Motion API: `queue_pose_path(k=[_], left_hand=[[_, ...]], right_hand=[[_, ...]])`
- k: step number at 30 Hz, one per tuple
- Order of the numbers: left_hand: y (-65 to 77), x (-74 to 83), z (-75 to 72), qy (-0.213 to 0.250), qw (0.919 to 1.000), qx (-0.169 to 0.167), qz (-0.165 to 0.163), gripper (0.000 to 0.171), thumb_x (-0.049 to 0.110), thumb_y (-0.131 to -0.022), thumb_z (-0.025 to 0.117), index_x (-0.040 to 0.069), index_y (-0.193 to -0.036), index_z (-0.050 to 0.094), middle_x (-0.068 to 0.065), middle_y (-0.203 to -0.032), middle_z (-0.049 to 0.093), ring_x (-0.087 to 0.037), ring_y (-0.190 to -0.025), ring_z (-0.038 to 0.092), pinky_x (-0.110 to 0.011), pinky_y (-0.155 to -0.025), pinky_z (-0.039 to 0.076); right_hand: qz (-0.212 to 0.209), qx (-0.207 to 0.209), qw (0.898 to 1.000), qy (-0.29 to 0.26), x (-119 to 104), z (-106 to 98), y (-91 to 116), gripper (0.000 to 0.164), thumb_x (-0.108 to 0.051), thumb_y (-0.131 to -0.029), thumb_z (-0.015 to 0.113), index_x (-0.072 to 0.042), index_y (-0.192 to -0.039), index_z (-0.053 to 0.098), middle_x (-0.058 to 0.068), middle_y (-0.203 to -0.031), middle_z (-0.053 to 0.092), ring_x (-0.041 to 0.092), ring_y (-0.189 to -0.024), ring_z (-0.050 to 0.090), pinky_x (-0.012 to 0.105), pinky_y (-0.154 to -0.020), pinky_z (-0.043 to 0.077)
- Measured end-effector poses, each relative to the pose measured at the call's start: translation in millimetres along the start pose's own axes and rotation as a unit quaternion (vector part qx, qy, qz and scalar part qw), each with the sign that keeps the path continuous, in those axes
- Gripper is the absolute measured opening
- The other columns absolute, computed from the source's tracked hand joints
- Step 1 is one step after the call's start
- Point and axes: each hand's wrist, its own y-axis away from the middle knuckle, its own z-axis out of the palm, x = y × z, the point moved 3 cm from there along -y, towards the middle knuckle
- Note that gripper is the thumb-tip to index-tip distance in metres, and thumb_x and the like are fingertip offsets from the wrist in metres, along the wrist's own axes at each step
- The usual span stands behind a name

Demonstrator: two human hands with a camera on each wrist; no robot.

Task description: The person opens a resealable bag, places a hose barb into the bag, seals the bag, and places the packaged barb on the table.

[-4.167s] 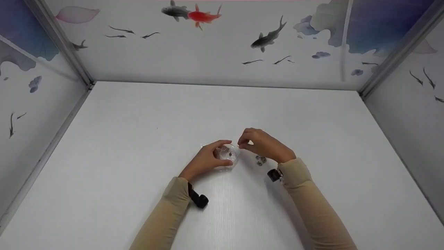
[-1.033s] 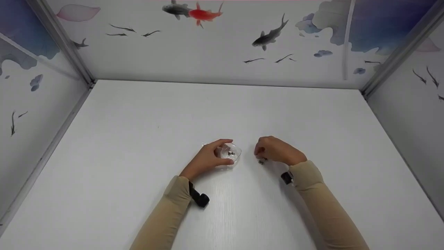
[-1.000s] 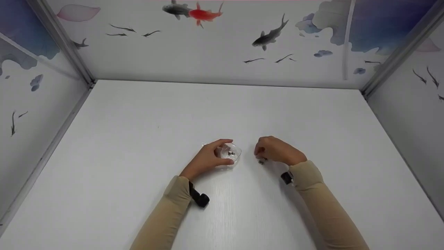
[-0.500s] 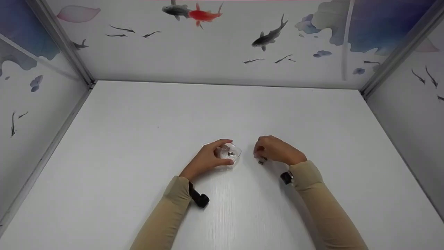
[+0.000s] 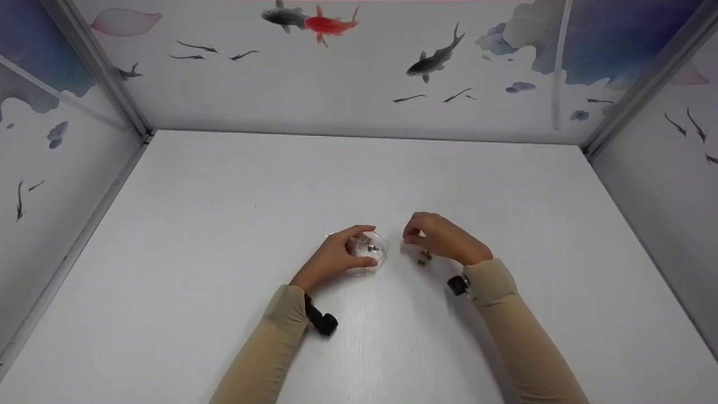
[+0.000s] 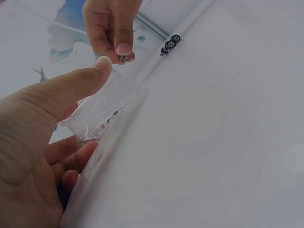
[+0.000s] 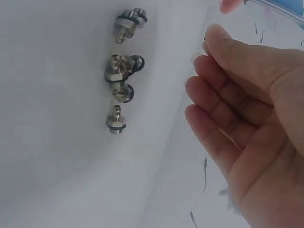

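Note:
My left hand (image 5: 336,255) holds a clear plastic bag (image 6: 107,102) on the table, thumb on one side and fingers on the other, its mouth spread towards the right. A few small metal pieces (image 5: 373,248) lie inside the bag. Between thumb and index finger, my right hand (image 5: 443,235) pinches a small metal fitting (image 6: 124,58), raised a little above the table and apart from the bag. Only its tip shows. Below that hand lies a loose group of several metal hose fittings (image 7: 118,73) with barbed ends, hex collars and dark rings.
The white table (image 5: 359,174) is enclosed by panels printed with fish and leaves at the back (image 5: 348,73) and on both sides. A black wrist camera (image 5: 324,324) sits on the left cuff, another black camera (image 5: 458,285) on the right.
Over the last half second my right hand has risen from the fittings and moved slightly left towards the bag, uncovering the group. The left hand and the bag have stayed in place.

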Motion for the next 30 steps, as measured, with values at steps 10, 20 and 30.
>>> queue_pose_path(k=[10,20,30], left_hand=[[-0.8,0.5,-0.5,-0.002,1.0000,0.001,0.000,0.070,0.040,-0.076,0.081,0.027,-0.138,0.052,0.002,-0.090,0.055,-0.011,-0.072,0.045,-0.025,-0.066,0.038],[2.2,0.8,-0.2,-0.004,1.0000,0.001,-0.001,0.068,0.040,-0.077,0.080,0.027,-0.137,0.053,0.003,-0.103,0.058,-0.012,-0.075,0.046,-0.027,-0.068,0.038],[3.4,2.1,-1.1,0.008,1.0000,0.002,0.003,0.067,0.040,-0.077,0.080,0.027,-0.137,0.053,0.003,-0.111,0.061,-0.012,-0.077,0.047,-0.028,-0.071,0.039]], right_hand=[[-0.071,0.051,0.996,-0.006,-15,-5,-3,0.011,-0.010,-0.090,0.067,-0.007,-0.100,0.070,0.005,-0.097,0.065,0.018,-0.091,0.061,0.037,-0.083,0.053],[-0.085,0.057,0.995,-0.013,-27,-2,-8,0.011,-0.008,-0.089,0.067,-0.006,-0.099,0.071,0.005,-0.098,0.066,0.019,-0.092,0.061,0.039,-0.083,0.053],[-0.092,0.042,0.995,-0.020,-35,2,-14,0.013,-0.010,-0.089,0.068,-0.007,-0.101,0.071,0.004,-0.098,0.065,0.018,-0.094,0.061,0.039,-0.085,0.053]])
